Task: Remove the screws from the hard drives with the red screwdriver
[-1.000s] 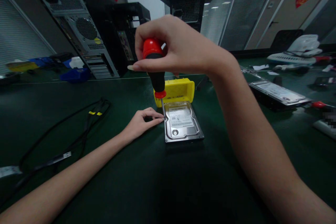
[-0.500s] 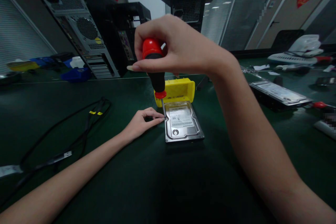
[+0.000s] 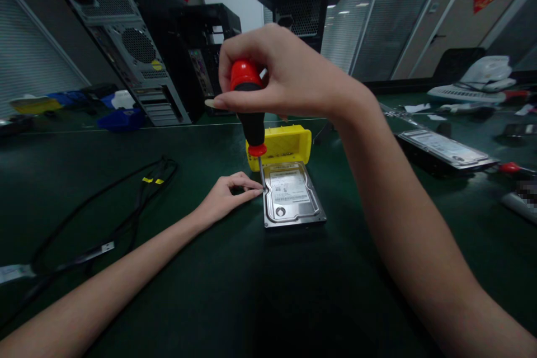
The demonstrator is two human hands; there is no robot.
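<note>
A silver hard drive (image 3: 289,193) lies label up on the dark green table (image 3: 201,296). My right hand (image 3: 272,75) is wrapped round the red and black handle of a screwdriver (image 3: 253,128), held nearly upright. Its shaft comes down to the drive's left edge. There my left hand (image 3: 230,196) has thumb and fingertips pinched together at the screwdriver's tip; whatever is between them is too small to make out. Directly behind the drive a yellow bin (image 3: 289,142) lies with its opening facing me, small screws inside.
Black cables (image 3: 136,212) curl on the left. Computer cases (image 3: 146,50) stand at the back, with a blue bin (image 3: 121,119) beside them. On the right are another hard drive (image 3: 448,148) and a red-tipped tool (image 3: 510,168).
My right hand has shifted very slightly to the right with the screwdriver, its thumb a little higher. My left hand and the hard drive have stayed in place.
</note>
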